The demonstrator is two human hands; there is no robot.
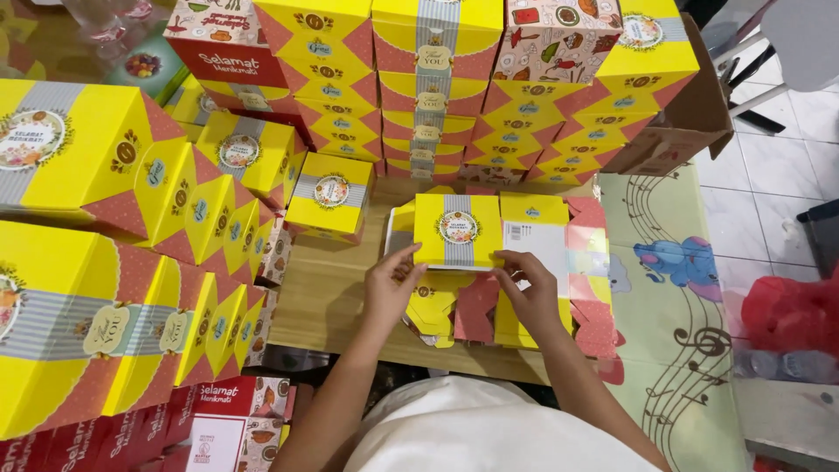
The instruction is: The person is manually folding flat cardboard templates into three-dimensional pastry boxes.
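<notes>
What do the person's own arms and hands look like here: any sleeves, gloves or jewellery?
Both arms are bare to the bottom edge of the view, with no sleeves showing. The left hand and the right hand are ungloved; no rings, watch or bracelets are visible.

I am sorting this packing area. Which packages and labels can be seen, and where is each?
Box being folded: centre, yellow, grey stripe, round label, both hands on it.
Flat box blanks: under the right hand, yellow and red.
Box stack: behind, yellow and red.
Left hand: box's left edge.
</notes>
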